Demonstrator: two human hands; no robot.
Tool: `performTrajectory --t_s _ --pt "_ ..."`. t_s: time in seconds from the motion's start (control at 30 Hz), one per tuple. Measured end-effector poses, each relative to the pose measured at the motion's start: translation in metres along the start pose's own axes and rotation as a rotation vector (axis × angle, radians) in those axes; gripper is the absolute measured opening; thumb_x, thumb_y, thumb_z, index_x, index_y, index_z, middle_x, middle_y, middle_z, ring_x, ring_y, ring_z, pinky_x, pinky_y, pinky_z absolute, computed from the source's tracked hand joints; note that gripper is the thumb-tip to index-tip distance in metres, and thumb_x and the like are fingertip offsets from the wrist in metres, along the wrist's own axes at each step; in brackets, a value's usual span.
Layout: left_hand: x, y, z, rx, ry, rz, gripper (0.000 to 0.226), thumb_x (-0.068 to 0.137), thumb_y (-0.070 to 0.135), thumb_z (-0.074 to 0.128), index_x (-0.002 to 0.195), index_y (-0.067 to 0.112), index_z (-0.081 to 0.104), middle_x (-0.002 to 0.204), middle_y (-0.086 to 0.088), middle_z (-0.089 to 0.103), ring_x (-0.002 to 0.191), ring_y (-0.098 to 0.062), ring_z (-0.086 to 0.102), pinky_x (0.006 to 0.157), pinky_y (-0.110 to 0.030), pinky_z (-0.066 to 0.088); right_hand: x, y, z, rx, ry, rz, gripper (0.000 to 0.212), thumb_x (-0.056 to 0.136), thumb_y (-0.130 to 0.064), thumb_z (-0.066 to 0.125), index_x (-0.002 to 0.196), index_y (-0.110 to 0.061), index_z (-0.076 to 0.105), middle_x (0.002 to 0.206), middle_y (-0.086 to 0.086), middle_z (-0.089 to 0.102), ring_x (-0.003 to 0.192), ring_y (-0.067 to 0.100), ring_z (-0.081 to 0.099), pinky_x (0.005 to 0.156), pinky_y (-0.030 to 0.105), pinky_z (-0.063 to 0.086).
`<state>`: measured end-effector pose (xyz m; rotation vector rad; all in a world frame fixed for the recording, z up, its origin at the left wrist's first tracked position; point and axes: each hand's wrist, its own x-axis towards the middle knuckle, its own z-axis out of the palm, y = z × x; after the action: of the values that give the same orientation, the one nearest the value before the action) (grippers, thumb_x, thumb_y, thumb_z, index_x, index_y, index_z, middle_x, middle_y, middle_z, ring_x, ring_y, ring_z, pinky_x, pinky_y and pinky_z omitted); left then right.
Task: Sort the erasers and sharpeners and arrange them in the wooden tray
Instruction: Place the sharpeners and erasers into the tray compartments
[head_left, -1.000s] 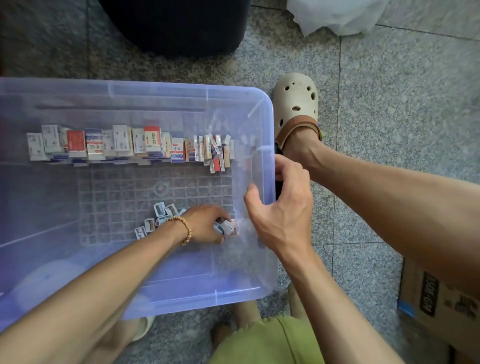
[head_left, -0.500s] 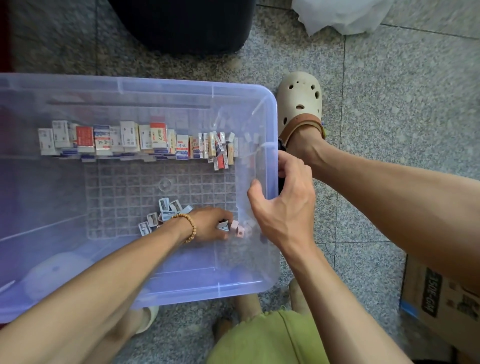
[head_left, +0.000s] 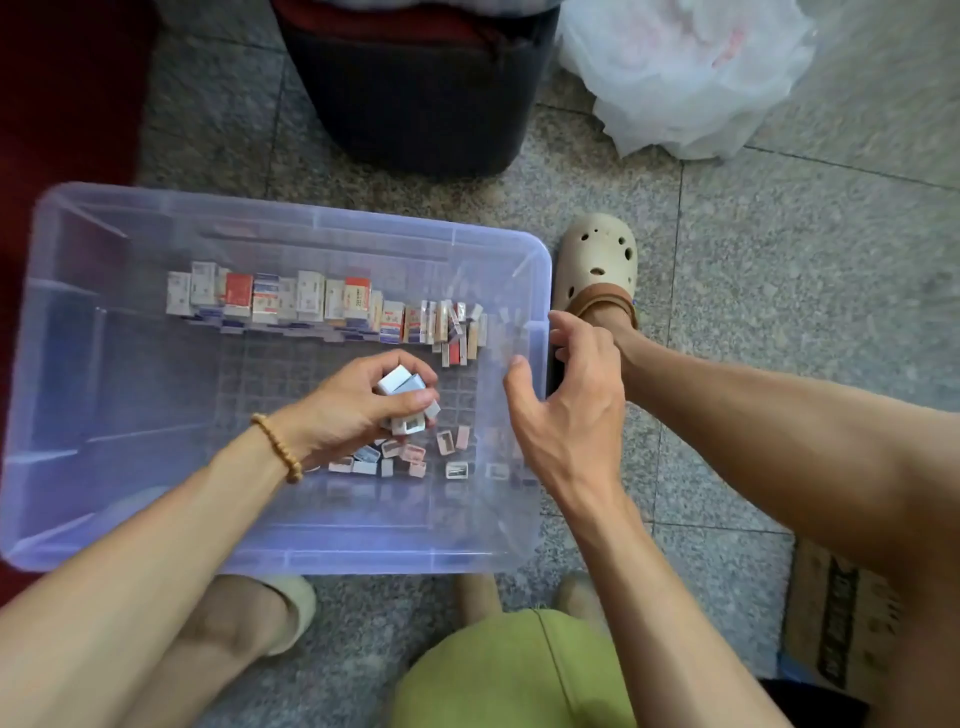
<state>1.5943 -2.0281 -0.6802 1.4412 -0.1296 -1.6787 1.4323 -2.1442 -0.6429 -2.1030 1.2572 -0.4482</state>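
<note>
Up from the bottom of the clear box (head_left: 291, 556) has come the left hand (head_left: 358, 410), now grasping a bunch of sharpeners (head_left: 402, 384). More small sharpeners (head_left: 405, 457) lie on the box floor just under it. Erasers (head_left: 311, 301) line the far side. Right hand (head_left: 571, 400) hangs loose, fingers spread, by the box's right wall
</note>
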Motion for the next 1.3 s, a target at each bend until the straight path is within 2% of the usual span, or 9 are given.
performTrajectory --t_s 0.13,0.33,0.6,0.77,0.9,0.97,1.07,1.2,1.3 --pt "-0.035 0.029 0.006 -0.153 0.083 0.091 0.024 0.072 0.012 0.067 0.094 0.012 0.059 0.084 -0.004 0.069 0.071 -0.016 0.069 0.061 -0.028 0.052 0.003 -0.032 -0.005 0.036 -0.062 -0.114 0.038 0.085 -0.023 0.064 0.119 -0.008 0.061 0.105 0.009 0.059 0.096 0.028 0.060 0.084 0.040 0.050" --pt "-0.095 0.060 0.000 -0.312 0.143 0.198 0.018 0.076 0.013 0.064 0.093 0.014 0.059 0.086 -0.002 0.070 0.075 -0.015 0.065 0.055 -0.025 0.051 -0.009 -0.086 0.001 0.159 -0.438 -0.274 0.027 0.085 -0.028 0.064 0.110 -0.018 0.064 0.094 -0.005 0.062 0.083 0.010 0.056 0.077 0.030 0.047" --pt "-0.181 0.069 -0.003 -0.512 0.265 0.343 0.015 0.083 0.010 0.064 0.095 0.013 0.058 0.088 -0.010 0.066 0.074 -0.019 0.063 0.057 -0.024 0.052 -0.030 -0.155 -0.004 0.434 -0.480 -0.465 0.028 0.085 -0.018 0.069 0.113 -0.022 0.070 0.089 -0.006 0.064 0.077 0.009 0.061 0.075 0.027 0.051" --pt "-0.217 0.072 0.007 -0.716 0.381 0.397 0.006 0.076 0.019 0.063 0.077 0.017 0.069 0.082 -0.006 0.067 0.062 -0.012 0.057 0.049 -0.017 0.045 -0.037 -0.192 -0.003 0.427 -0.526 -0.503 0.015 0.085 -0.017 0.073 0.099 -0.021 0.073 0.084 -0.012 0.059 0.074 0.007 0.059 0.070 0.014 0.045" --pt "-0.234 0.070 0.001 -0.847 0.424 0.429 0.032 0.083 0.023 0.062 0.110 0.007 0.064 0.107 -0.010 0.066 0.076 -0.011 0.060 0.056 -0.015 0.044 -0.043 -0.224 -0.009 0.560 -0.647 -0.351 0.004 0.089 -0.018 0.074 0.086 -0.020 0.072 0.079 -0.003 0.068 0.070 0.011 0.063 0.066 0.021 0.048" --pt "-0.243 0.069 0.000 -0.840 0.428 0.471 0.027 0.084 0.023 0.060 0.107 0.010 0.064 0.107 -0.008 0.063 0.082 -0.011 0.059 0.058 -0.014 0.041 -0.044 -0.239 -0.012 0.687 -0.741 -0.218 0.006 0.092 -0.017 0.071 0.087 -0.015 0.074 0.074 -0.001 0.073 0.068 0.014 0.067 0.067 0.026 0.054" --pt "-0.259 0.066 -0.004 -0.800 0.447 0.527 0.016 0.087 0.021 0.060 0.098 0.011 0.065 0.083 -0.001 0.061 0.071 -0.008 0.059 0.050 -0.013 0.042 -0.048 -0.252 -0.009 0.767 -0.798 -0.125 0.011 0.091 -0.015 0.071 0.101 -0.016 0.069 0.073 0.003 0.074 0.068 0.012 0.068 0.073 0.035 0.056" --pt "-0.284 0.058 -0.011 -0.659 0.603 0.605 0.034 0.085 0.020 0.065 0.116 0.011 0.056 0.090 -0.010 0.063 0.078 -0.019 0.060 0.051 -0.017 0.040 -0.057 -0.267 -0.003 0.768 -0.886 -0.221 0.025 0.090 -0.014 0.073 0.114 -0.018 0.066 0.071 0.008 0.071 0.067 0.016 0.066 0.069 0.033 0.056" --pt "-0.304 0.052 -0.016 -0.651 0.663 0.694 0.042 0.079 0.023 0.068 0.118 0.009 0.056 0.097 -0.017 0.066 0.082 -0.022 0.057 0.049 -0.018 0.038 -0.066 -0.282 -0.002 0.813 -1.036 -0.303 0.034 0.089 -0.007 0.073 0.120 -0.016 0.067 0.085 0.016 0.072 0.079 0.022 0.068 0.075 0.033 0.057"
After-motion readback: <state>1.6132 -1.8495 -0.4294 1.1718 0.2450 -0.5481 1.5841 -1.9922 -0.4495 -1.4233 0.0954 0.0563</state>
